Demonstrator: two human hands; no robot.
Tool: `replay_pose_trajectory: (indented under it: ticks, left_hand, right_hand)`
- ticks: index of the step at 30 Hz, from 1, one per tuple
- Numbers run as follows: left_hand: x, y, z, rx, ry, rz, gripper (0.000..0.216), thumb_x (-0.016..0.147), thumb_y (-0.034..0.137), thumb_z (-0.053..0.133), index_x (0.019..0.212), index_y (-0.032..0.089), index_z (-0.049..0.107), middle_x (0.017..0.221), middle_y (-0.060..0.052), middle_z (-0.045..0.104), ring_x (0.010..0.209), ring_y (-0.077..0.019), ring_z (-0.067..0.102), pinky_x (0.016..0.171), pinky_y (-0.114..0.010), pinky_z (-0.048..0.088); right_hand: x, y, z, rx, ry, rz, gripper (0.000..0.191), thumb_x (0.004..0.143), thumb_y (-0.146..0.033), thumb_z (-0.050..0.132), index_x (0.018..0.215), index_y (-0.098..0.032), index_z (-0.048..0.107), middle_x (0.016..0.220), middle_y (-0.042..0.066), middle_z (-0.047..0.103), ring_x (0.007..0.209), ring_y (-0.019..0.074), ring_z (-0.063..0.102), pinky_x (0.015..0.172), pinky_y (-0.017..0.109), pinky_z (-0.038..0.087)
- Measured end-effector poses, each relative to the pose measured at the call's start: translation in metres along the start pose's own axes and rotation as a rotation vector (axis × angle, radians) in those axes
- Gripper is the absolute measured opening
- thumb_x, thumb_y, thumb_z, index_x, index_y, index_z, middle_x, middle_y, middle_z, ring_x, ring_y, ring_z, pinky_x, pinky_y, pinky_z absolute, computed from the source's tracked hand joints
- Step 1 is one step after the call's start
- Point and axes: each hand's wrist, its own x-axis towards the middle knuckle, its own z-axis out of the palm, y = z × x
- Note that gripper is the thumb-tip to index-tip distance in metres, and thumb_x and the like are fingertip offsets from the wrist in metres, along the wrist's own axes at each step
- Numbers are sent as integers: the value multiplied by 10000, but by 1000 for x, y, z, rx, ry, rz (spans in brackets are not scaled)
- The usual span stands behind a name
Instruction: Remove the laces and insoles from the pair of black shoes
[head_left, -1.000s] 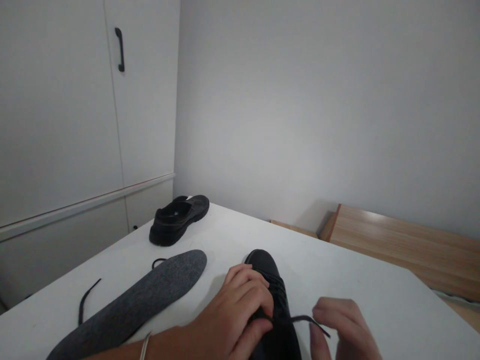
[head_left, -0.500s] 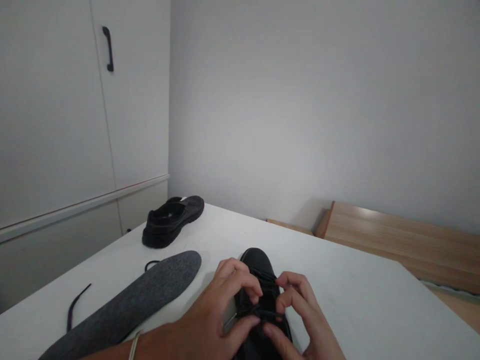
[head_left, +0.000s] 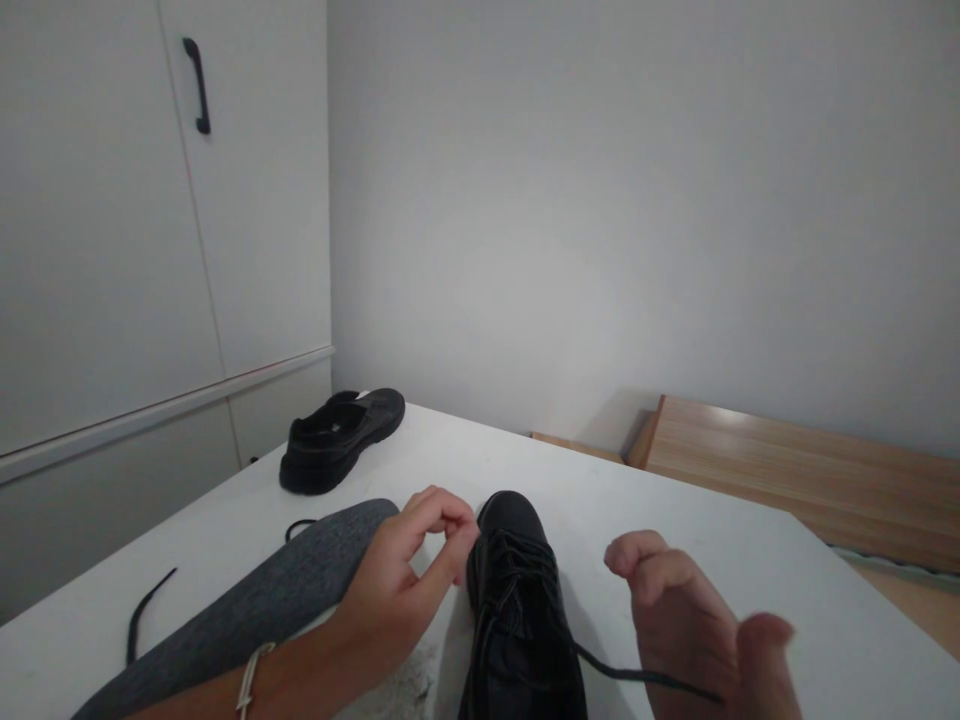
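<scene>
Both hands flank the black lace-up shoe (head_left: 521, 610): left hand (head_left: 397, 590) loosely curled and empty beside it, right hand (head_left: 694, 625) drawing its shoelace (head_left: 637, 678) sideways, taut.

The shoe's (head_left: 521, 620) heel is cut off below, and the blurred right hand (head_left: 694, 625) perhaps hides the lace end.

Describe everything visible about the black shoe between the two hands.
The black shoe stands upright on the white table, rounded toe pointing away, heel cut off by the frame's lower edge. Its upper looks like smooth matte leather, with dark laces crossing the front. One lace end trails right to the right hand. The left hand sits beside its left flank; contact unclear.
</scene>
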Motion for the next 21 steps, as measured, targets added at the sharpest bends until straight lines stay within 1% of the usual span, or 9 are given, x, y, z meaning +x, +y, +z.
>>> replay_pose_trajectory:
  ticks: [2, 4, 6, 8, 10, 12, 14, 17, 21]
  left_hand:
    - [3, -3, 3, 112, -55, -15, 171, 945, 225, 535, 797, 191, 614, 729, 6, 600, 753, -169, 583, 707, -305, 421]
    - [4, -5, 6, 158, -123, 1, 137, 919, 206, 559, 815, 186, 646, 789, -12, 643, 809, -188, 602, 760, -331, 434]
    - [3, -7, 9, 170, -170, 24, 88, 896, 183, 590, 866, 190, 673, 809, -15, 667, 833, -197, 612, 786, -344, 440]
    - [1, -8, 10, 174, -183, 51, 73, 869, 161, 629, 893, 194, 689, 817, -17, 686, 835, -201, 619, 781, -342, 445]
    - [-1, -10, 11, 179, -175, 83, 68, 851, 148, 661, 879, 195, 702, 813, -21, 701, 822, -201, 625, 760, -334, 448]
    - [-2, -10, 12, 180, -172, 102, 60, 851, 145, 673, 841, 193, 709, 795, -24, 708, 800, -198, 627, 737, -323, 449]
    - [-2, -9, 12, 184, -177, 110, 84, 862, 146, 660, 806, 191, 703, 766, -21, 702, 776, -191, 623, 718, -313, 449]
    - [-1, -8, 14, 211, -197, 144, 115, 851, 122, 608, 779, 193, 664, 736, -8, 671, 751, -178, 607, 696, -294, 446]
    - [-2, -11, 18, 272, -137, 190, 119, 816, 96, 508, 804, 205, 555, 808, -8, 632, 789, -179, 577, 723, -298, 445]
  right_hand:
    - [3, 4, 0, 65, 63, 95, 538, 981, -641, 339, 767, -260, 653, 823, 59, 604, 836, 235, 609, 768, 358, 546]
    - [6, 9, 2, 23, 115, 155, 432, 982, -533, 462, 702, -244, 619, 730, 34, 576, 744, 203, 588, 708, 312, 539]
    - [8, 14, 4, -111, 69, 224, 348, 922, -495, 609, 695, -232, 622, 688, 15, 571, 681, 183, 567, 625, 273, 521]
    - [8, 17, 8, -230, -60, 252, 291, 870, -484, 690, 743, -223, 670, 701, 12, 613, 678, 179, 593, 607, 258, 518]
    - [7, 18, 12, -290, -177, 226, 247, 863, -469, 703, 825, -225, 710, 757, 19, 668, 705, 186, 638, 643, 270, 539]
    - [5, 17, 15, -328, -226, 176, 197, 871, -428, 706, 865, -231, 722, 811, 23, 695, 724, 183, 660, 662, 270, 546]
    - [4, 15, 19, -347, -234, 137, 166, 888, -393, 696, 840, -235, 716, 823, 20, 693, 734, 175, 664, 664, 255, 545]
    - [2, 11, 23, -390, -209, 41, 191, 930, -350, 641, 786, -228, 668, 795, 11, 670, 723, 160, 649, 647, 230, 536]
    - [-4, 10, 25, -563, -187, -78, 111, 988, -272, 543, 908, -242, 614, 786, -11, 664, 698, 140, 624, 631, 202, 521]
